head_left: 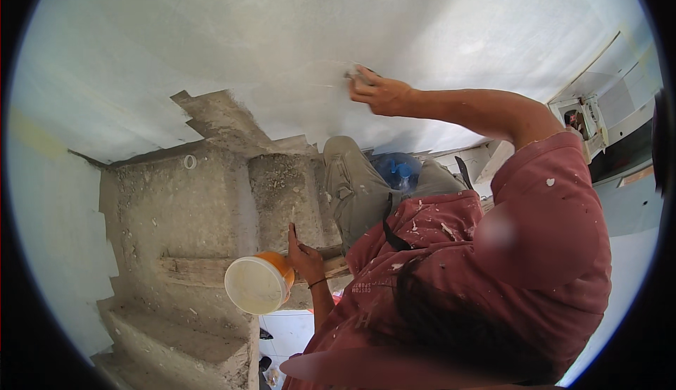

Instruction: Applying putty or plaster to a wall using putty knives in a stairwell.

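My right hand [373,90] is raised to the pale plastered wall [246,38], its fingers closed around a small, blurred object [354,73] against the surface. My left hand [301,255] is lower, beside an orange-and-white bucket [280,263] with pale residue inside. Its fingers grip a thin tool [293,215] held upright, seen nearly edge-on, so its kind is unclear. My knees in grey trousers [341,178] are bent beside the wall, with a translucent blue water jug [391,168] between them.
Rough bare concrete steps [176,214] descend at the left, with a wooden board [190,270] across them and a small white ring [189,162] near the wall. Tiled floor [289,330] shows below the bucket. At the right are a narrow ledge and an open wall box [577,122].
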### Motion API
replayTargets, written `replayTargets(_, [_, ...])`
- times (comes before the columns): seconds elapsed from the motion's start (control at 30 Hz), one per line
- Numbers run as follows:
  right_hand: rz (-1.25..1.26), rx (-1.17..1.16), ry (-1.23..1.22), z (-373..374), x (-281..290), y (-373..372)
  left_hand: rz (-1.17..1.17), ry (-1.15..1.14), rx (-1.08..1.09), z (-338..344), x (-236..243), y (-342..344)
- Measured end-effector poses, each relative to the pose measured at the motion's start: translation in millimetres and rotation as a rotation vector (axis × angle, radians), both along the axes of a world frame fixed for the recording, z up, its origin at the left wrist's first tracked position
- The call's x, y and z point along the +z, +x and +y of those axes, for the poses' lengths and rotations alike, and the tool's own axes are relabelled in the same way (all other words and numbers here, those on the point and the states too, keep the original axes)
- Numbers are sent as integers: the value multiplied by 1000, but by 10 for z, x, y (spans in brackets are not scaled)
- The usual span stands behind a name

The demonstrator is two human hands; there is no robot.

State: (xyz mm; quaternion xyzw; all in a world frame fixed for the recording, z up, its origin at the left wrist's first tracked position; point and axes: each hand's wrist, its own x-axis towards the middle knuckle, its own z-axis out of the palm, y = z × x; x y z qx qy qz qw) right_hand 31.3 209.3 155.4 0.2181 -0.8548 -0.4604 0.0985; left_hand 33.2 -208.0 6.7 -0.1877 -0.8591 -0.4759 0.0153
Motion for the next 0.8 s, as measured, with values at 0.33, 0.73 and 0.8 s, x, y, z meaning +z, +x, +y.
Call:
replayTargets(0.33, [214, -329, -389, 534, -535, 1299, 26, -28, -43, -23, -66, -37])
replayTargets(0.73, [1922, -1131, -1876, 509, -1141, 491, 2, -28, -107, -7, -31, -49])
replayTargets(0.8, [1924, -1085, -1881, 198, -889, 156, -1, -29, -101, 12, -11, -67])
